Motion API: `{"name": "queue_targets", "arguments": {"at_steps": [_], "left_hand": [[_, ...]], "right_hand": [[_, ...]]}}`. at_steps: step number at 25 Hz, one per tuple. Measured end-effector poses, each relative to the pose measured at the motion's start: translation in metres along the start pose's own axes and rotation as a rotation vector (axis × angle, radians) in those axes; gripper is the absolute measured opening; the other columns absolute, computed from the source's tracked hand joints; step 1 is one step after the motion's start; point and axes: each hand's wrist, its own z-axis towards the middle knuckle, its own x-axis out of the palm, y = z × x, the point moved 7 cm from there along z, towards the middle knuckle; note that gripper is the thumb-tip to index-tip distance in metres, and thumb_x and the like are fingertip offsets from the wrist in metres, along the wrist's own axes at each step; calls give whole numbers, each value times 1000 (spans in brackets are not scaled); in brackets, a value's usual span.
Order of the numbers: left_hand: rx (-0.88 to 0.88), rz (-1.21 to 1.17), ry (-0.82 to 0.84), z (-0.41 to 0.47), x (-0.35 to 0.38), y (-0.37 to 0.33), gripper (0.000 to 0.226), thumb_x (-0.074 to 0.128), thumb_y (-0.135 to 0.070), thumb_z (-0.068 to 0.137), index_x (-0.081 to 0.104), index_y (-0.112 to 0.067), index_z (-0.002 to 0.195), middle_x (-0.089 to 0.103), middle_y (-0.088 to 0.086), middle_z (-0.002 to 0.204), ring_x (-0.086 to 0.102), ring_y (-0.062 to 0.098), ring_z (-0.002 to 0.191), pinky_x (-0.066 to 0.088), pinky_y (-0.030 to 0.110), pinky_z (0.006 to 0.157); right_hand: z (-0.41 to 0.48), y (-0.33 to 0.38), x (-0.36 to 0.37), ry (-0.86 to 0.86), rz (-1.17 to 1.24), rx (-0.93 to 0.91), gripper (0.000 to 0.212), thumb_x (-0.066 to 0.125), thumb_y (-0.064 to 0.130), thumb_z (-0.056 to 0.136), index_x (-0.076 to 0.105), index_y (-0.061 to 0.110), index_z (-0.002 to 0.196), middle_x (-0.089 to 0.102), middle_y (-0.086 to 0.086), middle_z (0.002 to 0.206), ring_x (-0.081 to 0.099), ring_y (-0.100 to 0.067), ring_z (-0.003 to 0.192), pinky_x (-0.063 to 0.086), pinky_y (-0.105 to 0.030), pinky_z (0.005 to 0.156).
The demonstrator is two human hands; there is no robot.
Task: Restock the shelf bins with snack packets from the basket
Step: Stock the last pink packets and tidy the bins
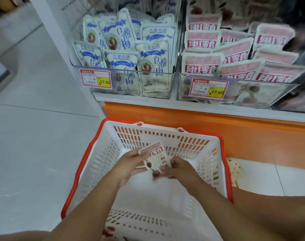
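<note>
The snack packet point(156, 159), pink on top and white below, is held just above the inside of the basket point(99, 159), toward its far wall. The left hand point(131, 164) grips its upper left edge with curled fingers, and the right hand point(179, 166) pinches its lower right corner, so both hands hold the same packet. The floor of the basket looks almost bare (something red shows at its near edge, half hidden by an arm; I cannot tell if it is a packet). Beyond the basket and higher, the bin with pink packets point(235, 91) is heaped full, and the bin with blue packets point(127, 80), beyond the basket toward the left, is full too. I judge the restocking nearly finished: this packet must go into the pink bin, and perhaps a few more after it.
</note>
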Motion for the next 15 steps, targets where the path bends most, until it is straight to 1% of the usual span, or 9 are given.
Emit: {"name": "queue_targets", "arguments": {"at_steps": [2,3,5,6,9,12,13,15], "left_hand": [[33,-42,64,-18,17,-10,22,67,-14,90,67,-17,112,73,4,111,70,23,103,55,42,92],[54,-50,91,-28,26,-14,24,65,-12,91,67,-16,114,73,4,111,70,24,103,55,43,91],[101,-68,103,-42,37,-22,24,63,-11,92,67,-15,115,74,3,109,71,23,100,57,43,87],[121,-62,96,-48,40,-27,23,62,-11,93,67,-15,114,74,2,107,72,22,98,58,41,85],[159,-49,91,-66,47,-37,20,60,-11,94,68,-18,111,75,-1,104,72,19,95,58,38,80],[198,-6,60,-79,51,-46,20,61,-12,94,69,-22,111,75,-2,103,73,20,94,59,41,81],[232,37,52,-84,55,-58,20,61,-14,94,70,-23,109,75,-3,102,73,20,93,59,42,83],[330,138,59,-94,67,-91,17,60,-19,95,73,-23,105,76,-2,100,72,19,93,58,40,86]], "right_hand": [[-17,17,-5,3,132,-50,19,76,15,82,60,6,86,74,-2,93,71,-18,84,55,-30,81],[-25,23,-7,22,177,-66,18,75,15,83,63,5,92,75,-3,98,72,-21,90,55,-34,87],[-38,30,-9,50,222,-76,32,73,16,84,63,2,111,73,-4,108,70,-25,99,53,-41,95],[-44,34,-12,55,245,-81,34,73,16,85,63,3,115,73,-3,110,70,-25,101,54,-41,95],[-64,43,-17,60,267,-108,30,70,14,87,64,7,115,72,-2,111,69,-23,102,54,-35,90],[-83,64,-16,63,155,-161,26,67,16,90,64,15,116,72,-1,113,70,-19,101,54,-36,93],[-91,80,-20,37,105,-208,25,67,17,91,63,19,115,72,1,112,71,-17,99,55,-33,91],[-110,123,-35,-47,8,-325,22,67,18,91,63,25,111,73,6,108,71,-12,96,56,-24,79]]}}
